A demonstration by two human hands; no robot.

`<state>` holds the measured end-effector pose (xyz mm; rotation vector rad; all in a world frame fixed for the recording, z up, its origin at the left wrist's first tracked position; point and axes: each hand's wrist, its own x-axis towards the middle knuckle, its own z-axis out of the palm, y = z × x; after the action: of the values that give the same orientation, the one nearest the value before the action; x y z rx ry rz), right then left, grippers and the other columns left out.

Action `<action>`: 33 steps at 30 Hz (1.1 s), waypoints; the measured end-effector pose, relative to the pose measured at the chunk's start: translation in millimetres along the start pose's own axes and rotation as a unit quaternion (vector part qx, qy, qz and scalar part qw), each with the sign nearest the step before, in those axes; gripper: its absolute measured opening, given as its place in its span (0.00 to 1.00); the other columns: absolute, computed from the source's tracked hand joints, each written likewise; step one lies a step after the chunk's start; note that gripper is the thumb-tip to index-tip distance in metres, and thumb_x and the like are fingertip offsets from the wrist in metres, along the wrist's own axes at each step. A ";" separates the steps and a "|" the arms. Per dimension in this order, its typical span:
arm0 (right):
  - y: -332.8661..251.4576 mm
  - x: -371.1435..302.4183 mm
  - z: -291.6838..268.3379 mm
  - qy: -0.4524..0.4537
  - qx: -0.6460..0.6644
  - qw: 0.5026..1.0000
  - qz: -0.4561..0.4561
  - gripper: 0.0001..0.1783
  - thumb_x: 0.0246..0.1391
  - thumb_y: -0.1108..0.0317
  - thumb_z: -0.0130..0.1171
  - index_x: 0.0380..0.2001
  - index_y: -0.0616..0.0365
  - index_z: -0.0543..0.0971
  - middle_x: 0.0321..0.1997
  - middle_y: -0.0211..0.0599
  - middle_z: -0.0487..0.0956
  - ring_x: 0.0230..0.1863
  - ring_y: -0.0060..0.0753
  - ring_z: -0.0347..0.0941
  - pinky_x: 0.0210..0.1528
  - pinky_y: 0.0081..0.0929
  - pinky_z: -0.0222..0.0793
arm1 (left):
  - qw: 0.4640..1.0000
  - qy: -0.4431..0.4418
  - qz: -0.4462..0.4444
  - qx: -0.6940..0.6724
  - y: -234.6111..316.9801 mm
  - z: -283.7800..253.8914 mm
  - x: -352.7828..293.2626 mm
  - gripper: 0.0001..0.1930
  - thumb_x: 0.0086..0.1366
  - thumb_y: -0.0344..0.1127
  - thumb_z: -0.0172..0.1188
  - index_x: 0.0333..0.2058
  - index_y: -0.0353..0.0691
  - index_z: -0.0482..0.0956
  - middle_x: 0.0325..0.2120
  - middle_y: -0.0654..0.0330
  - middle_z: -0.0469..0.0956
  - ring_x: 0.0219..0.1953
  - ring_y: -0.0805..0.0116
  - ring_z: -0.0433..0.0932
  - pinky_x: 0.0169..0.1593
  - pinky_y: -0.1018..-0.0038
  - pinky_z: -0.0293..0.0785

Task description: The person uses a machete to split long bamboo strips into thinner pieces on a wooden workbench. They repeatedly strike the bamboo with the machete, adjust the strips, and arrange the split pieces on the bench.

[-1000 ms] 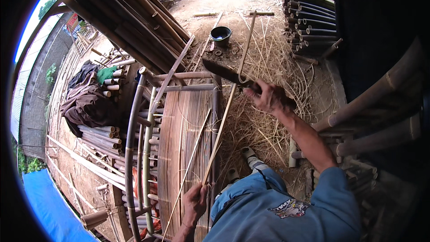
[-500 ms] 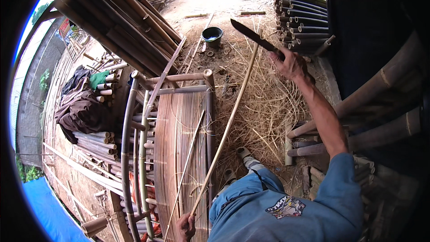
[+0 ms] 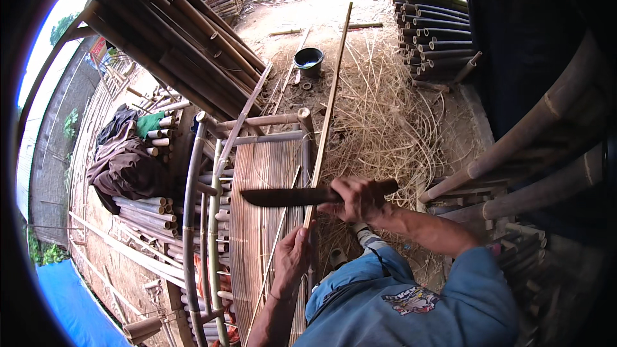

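Observation:
My right hand is closed round the handle of a machete, whose dark blade points left across a long bamboo strip. The blade lies over the strip just above my left hand. My left hand grips the strip near its lower end, thumb along it. From there the strip runs up and away past the bamboo frame. Below the blade, a bench of thin bamboo slats lies beside my left arm. A thinner strip rests across these slats.
Bamboo shavings cover the ground ahead. A black bucket stands beyond the bamboo frame. Thick poles lean at the upper left; cut poles are stacked at the right. Dark cloth lies over poles at left.
My right hand has brought the machete down and left, from out over the shavings to across the strip. My left hand has moved up, and the strip's far end reaches farther away.

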<state>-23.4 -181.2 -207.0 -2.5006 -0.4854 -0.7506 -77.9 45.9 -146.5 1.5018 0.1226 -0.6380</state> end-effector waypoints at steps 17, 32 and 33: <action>276.7 82.2 -176.8 0.172 0.182 0.807 0.535 0.33 0.50 0.33 0.57 0.24 0.57 0.73 0.14 0.24 0.68 0.11 0.18 0.63 0.12 0.20 0.58 | 0.994 0.073 0.021 0.083 -73.0 -111.7 -133.3 0.15 0.68 0.41 0.54 0.32 0.32 0.76 0.15 0.74 0.64 0.17 0.85 0.62 0.20 0.84 0.54; 4.4 75.1 -7.9 -0.176 0.732 0.530 0.392 0.14 0.57 0.60 0.61 0.35 0.61 0.77 0.28 0.41 0.81 0.14 0.16 0.68 0.14 0.15 0.63 | 0.695 0.315 0.448 0.466 263.0 -90.6 15.7 0.15 0.72 0.33 0.43 0.52 0.33 0.71 0.43 0.52 0.78 0.41 0.69 0.80 0.41 0.76 0.79; 1.5 81.8 -3.8 -0.151 0.730 0.530 0.404 0.17 0.56 0.57 0.62 0.39 0.61 0.77 0.31 0.41 0.82 0.14 0.15 0.67 0.15 0.15 0.63 | 0.800 0.278 0.411 0.336 239.8 -80.2 30.7 0.15 0.71 0.34 0.44 0.49 0.30 0.71 0.44 0.53 0.76 0.40 0.71 0.78 0.42 0.79 0.78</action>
<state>40.0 -168.7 -156.6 -0.8791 0.0801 0.4563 83.0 97.9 43.9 2.1701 -0.3447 0.5530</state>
